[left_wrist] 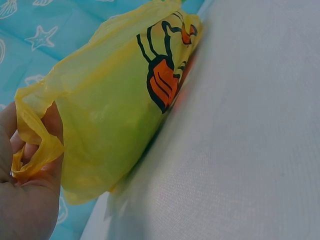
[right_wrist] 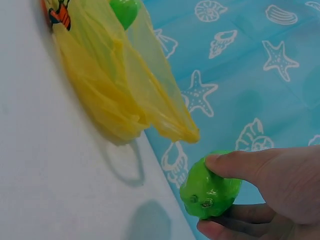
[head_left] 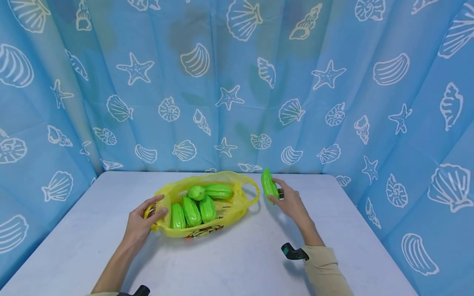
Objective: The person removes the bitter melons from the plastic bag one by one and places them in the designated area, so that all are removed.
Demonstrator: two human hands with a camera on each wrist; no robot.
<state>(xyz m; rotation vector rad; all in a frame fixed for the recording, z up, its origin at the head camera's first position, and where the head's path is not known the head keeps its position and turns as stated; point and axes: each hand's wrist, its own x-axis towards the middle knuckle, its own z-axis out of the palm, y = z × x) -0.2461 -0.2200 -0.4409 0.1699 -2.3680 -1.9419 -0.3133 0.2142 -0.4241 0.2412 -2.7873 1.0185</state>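
Head view: left hand (head_left: 142,220) curls round wide-mouthed yellow plastic bag (head_left: 238,207); right hand (head_left: 290,201) pinches oblong glossy green vegetable (head_left: 268,183); best keep bag steady.

Room before bag (left_wrist: 107,120), handle (head_left: 257,191) jutting (rightward)

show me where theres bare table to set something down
The table is bare on the near side of the yellow bag, also between the left hand and the left edge, and between the right hand and the right edge. The bag's left half is crowded with green pieces.
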